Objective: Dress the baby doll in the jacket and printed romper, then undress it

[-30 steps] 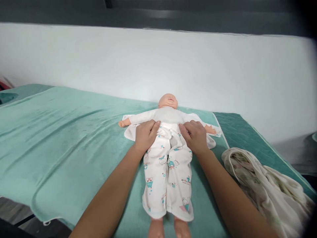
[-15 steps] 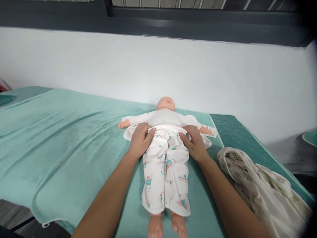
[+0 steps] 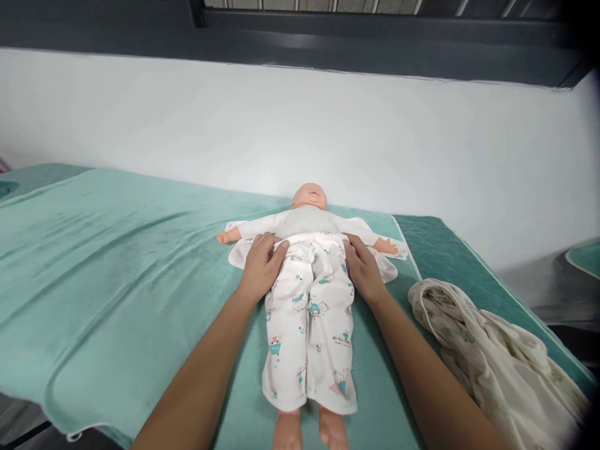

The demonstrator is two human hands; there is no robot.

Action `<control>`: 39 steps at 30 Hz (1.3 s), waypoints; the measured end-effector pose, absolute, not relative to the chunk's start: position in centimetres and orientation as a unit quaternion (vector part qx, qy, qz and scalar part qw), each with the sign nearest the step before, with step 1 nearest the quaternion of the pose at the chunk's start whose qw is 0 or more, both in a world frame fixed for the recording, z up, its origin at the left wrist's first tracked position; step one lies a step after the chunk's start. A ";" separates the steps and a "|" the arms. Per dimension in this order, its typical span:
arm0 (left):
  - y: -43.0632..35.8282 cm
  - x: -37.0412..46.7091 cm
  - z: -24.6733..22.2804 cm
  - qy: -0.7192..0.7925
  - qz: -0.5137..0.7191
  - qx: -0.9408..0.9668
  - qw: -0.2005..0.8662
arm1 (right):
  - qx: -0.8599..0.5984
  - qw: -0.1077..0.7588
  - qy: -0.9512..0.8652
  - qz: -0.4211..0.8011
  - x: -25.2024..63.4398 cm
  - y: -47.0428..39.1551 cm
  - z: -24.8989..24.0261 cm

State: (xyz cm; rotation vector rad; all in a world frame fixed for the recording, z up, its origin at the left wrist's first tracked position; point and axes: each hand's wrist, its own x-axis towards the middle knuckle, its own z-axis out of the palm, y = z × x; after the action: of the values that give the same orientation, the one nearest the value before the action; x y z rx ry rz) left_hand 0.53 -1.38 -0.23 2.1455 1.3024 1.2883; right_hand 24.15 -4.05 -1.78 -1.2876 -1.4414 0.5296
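A baby doll [image 3: 309, 196] lies on its back, head toward the wall, both arms stretched out sideways. It wears a white long-sleeved top [image 3: 307, 220] and white baby pants [image 3: 323, 312] with small teal and pink prints; its bare feet stick out below the cuffs. My left hand [image 3: 262, 265] is closed on the left side of the waistband, thumb in front. On the opposite side of the waistband, my right hand [image 3: 364, 265] grips the pants, its fingertips partly hidden by the cloth. Beneath the doll's arms, white printed cloth [image 3: 238, 255] is spread out.
Teal sheet [image 3: 117, 269] with some creases covers the bed under the doll. To the right lies a crumpled white and green patterned cloth [image 3: 492, 356]. Behind the bed rises a white wall [image 3: 300, 125], topped by a dark window frame [image 3: 300, 50].
My right thumb has moved from the front of the waistband to its side edge. The waistband lies flatter on the right. The whole view has shifted slightly.
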 end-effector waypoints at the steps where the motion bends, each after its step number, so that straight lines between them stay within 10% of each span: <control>1: -1.4 0.5 -0.2 0.455 0.453 0.750 0.161 | -0.539 0.526 -0.618 0.227 24.1 -4.0 -1.8; 21: -1.4 0.5 -0.4 0.408 0.484 0.758 0.157 | -0.477 0.546 -0.680 0.109 24.5 -4.1 -2.0; 39: -2.8 0.5 0.6 0.210 0.463 0.861 0.004 | -0.479 0.397 -0.782 0.023 23.3 -5.8 0.6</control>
State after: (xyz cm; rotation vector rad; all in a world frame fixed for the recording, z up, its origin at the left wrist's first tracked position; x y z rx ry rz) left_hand 0.53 -2.77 0.61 2.6980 0.6572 1.4510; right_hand 23.27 -5.84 0.63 -1.2145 -1.9811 0.0578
